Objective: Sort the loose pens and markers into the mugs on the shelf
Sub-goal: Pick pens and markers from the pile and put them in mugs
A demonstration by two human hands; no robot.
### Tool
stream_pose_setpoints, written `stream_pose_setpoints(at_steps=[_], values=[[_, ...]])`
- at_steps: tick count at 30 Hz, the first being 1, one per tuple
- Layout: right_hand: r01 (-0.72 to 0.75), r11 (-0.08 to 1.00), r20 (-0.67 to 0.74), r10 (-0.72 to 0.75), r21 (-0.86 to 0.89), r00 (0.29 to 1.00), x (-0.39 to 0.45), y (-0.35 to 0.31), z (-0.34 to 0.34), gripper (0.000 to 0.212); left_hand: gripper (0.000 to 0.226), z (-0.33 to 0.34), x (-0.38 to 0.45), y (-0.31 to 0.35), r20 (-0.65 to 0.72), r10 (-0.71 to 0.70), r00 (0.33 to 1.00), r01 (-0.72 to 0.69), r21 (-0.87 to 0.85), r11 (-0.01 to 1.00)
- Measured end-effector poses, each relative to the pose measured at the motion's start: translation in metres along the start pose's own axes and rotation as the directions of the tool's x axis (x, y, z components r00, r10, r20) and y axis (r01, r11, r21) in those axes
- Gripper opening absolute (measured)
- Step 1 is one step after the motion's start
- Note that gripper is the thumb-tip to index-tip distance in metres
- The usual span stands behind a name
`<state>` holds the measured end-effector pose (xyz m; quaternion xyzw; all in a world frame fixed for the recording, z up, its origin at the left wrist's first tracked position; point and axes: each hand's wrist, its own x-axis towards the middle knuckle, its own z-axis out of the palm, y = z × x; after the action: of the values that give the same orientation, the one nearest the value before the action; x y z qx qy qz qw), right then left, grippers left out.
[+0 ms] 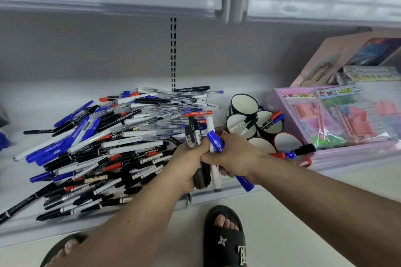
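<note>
On shelf, front edge: left hand grips bundle of black and white markers, fingers curled round it. Right hand pinches blue marker against bundle, fingers curled. Big loose pile of pens left of hands. Mugs clustered just right, some holding few markers. Pink stationery box beside mugs.
</note>
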<state>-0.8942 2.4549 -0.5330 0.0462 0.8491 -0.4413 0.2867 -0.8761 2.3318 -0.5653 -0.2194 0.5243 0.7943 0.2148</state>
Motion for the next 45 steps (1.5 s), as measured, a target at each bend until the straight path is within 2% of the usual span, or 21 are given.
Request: stream_pose_setpoints(at_steps=[2, 4, 6, 7, 9, 11, 13, 17, 19, 22, 26, 27, 30, 33, 34, 35, 36, 37, 39, 41, 45], values=[[-0.049, 0.998, 0.038, 0.050, -0.040, 0.998, -0.005, 0.003, -0.006, 0.015, 0.020, 0.005, 0.006, -0.013, -0.012, 0.031, 0.999, -0.030, 0.081, 0.996], [-0.112, 0.994, 0.076, 0.111, 0.005, 0.991, -0.007, 0.007, -0.012, 0.010, 0.023, 0.009, 0.006, -0.019, -0.021, 0.035, 0.999, -0.032, 0.120, 0.992], [-0.202, 0.969, 0.149, 0.181, 0.144, 0.972, -0.005, 0.010, -0.017, 0.002, 0.027, 0.011, 0.008, -0.021, -0.034, -0.016, 0.999, 0.019, 0.111, 0.994], [-0.253, 0.936, 0.199, 0.207, 0.243, 0.958, -0.004, 0.012, -0.020, 0.006, 0.027, 0.011, 0.007, -0.019, -0.029, -0.068, 0.997, 0.070, 0.081, 0.994], [-0.345, 0.822, 0.283, 0.235, 0.452, 0.930, -0.002, 0.014, -0.026, 0.013, 0.030, 0.010, 0.006, -0.017, 0.000, -0.168, 0.986, 0.168, 0.037, 0.985], [-0.389, 0.719, 0.326, 0.234, 0.576, 0.916, -0.001, 0.016, -0.031, 0.014, 0.036, 0.008, 0.009, -0.017, 0.044, -0.219, 0.975, 0.217, 0.043, 0.975], [-0.402, 0.695, 0.353, 0.223, 0.596, 0.909, -0.001, 0.016, -0.034, 0.015, 0.035, 0.007, 0.009, -0.016, 0.071, -0.217, 0.974, 0.213, 0.057, 0.975], [-0.390, 0.726, 0.390, 0.180, 0.567, 0.903, -0.006, 0.014, -0.039, 0.016, 0.023, 0.008, 0.012, -0.015, 0.058, -0.178, 0.982, 0.173, 0.073, 0.982], [-0.357, 0.708, 0.365, 0.149, 0.609, 0.919, -0.007, 0.014, -0.040, 0.021, 0.017, 0.007, 0.015, -0.016, 0.033, -0.160, 0.987, 0.158, 0.056, 0.986], [-0.291, 0.612, 0.254, 0.149, 0.736, 0.956, -0.005, 0.021, -0.041, 0.029, 0.015, 0.005, 0.019, -0.016, -0.007, -0.167, 0.986, 0.167, 0.016, 0.986], [-0.273, 0.681, 0.111, 0.272, 0.679, 0.956, -0.003, 0.031, -0.059, 0.050, 0.021, 0.006, 0.022, -0.017, 0.036, -0.131, 0.991, 0.133, -0.066, 0.989], [-0.281, 0.708, 0.090, 0.295, 0.648, 0.951, -0.004, 0.032, -0.067, 0.047, 0.020, 0.007, 0.022, -0.018, 0.061, -0.121, 0.991, 0.126, -0.086, 0.988], [-0.251, 0.741, 0.029, 0.298, 0.623, 0.954, -0.008, 0.037, -0.090, 0.018, 0.018, 0.014, 0.021, -0.020, 0.116, -0.109, 0.987, 0.124, -0.128, 0.984], [-0.148, 0.745, -0.065, 0.248, 0.651, 0.967, -0.014, 0.043, -0.110, 0.019, 0.018, 0.023, 0.021, -0.020, 0.122, -0.092, 0.988, 0.113, -0.176, 0.978], [-0.117, 0.804, -0.110, 0.221, 0.583, 0.969, -0.015, 0.045, -0.117, 0.023, 0.018, 0.026, 0.020, -0.020, 0.116, -0.081, 0.990, 0.103, -0.196, 0.975], [-0.097, 0.905, -0.180, 0.186, 0.414, 0.966, -0.018, 0.048, -0.123, 0.031, 0.018, 0.028, 0.020, -0.019, 0.112, -0.071, 0.991, 0.094, -0.217, 0.972], [-0.099, 0.982, -0.252, 0.137, 0.158, 0.958, -0.019, 0.050, -0.130, 0.039, 0.018, 0.030, 0.020, -0.019, 0.109, -0.063, 0.992, 0.087, -0.236, 0.968], [-0.114, 0.987, -0.315, 0.073, -0.114, 0.946, -0.020, 0.051, -0.136, 0.043, 0.017, 0.032, 0.019, -0.019, 0.108, -0.057, 0.992, 0.083, -0.249, 0.965], [-0.153, 0.861, -0.374, -0.047, -0.486, 0.926, -0.020, 0.051, -0.147, 0.036, 0.018, 0.033, 0.017, -0.018, 0.114, -0.049, 0.992, 0.077, -0.255, 0.964], [-0.220, 0.753, -0.371, -0.035, -0.620, 0.928, -0.016, 0.052, -0.156, 0.035, 0.019, 0.032, 0.015, -0.018, 0.124, -0.045, 0.991, 0.075, -0.251, 0.965], [-0.364, 0.698, -0.435, 0.082, -0.617, 0.896, -0.002, 0.064, -0.172, 0.028, 0.018, 0.029, 0.013, -0.016, 0.131, -0.028, 0.991, 0.058, -0.229, 0.972]])
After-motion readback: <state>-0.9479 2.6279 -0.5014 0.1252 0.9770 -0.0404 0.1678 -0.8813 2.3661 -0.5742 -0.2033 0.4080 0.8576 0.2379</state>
